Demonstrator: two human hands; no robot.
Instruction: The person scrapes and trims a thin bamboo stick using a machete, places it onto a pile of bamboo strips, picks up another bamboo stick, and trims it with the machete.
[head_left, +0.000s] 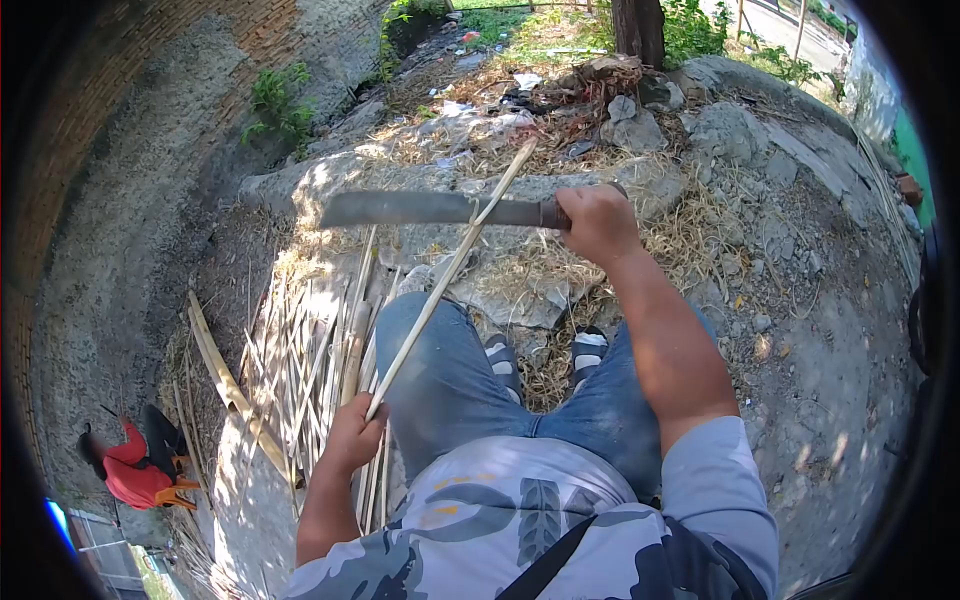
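Note:
My right hand (597, 222) is closed around the handle of a machete (420, 209), its long dark blade pointing left across the view. In my left hand (355, 432) I grip the lower end of a pale bamboo strip (437, 290), which slants up and to the right. The blade crosses the strip in its upper part, and a thin curl of shaving shows at the crossing. Whether the edge is biting into the strip I cannot tell. Below both hands are my knees in blue jeans (430, 350).
Many split bamboo strips (320, 370) lie to the left of my legs, beside a thicker bamboo pole (232, 395). Shavings and rubble (640, 150) cover the ground ahead, near a tree trunk (638, 30). A person in red (140, 465) sits at far left.

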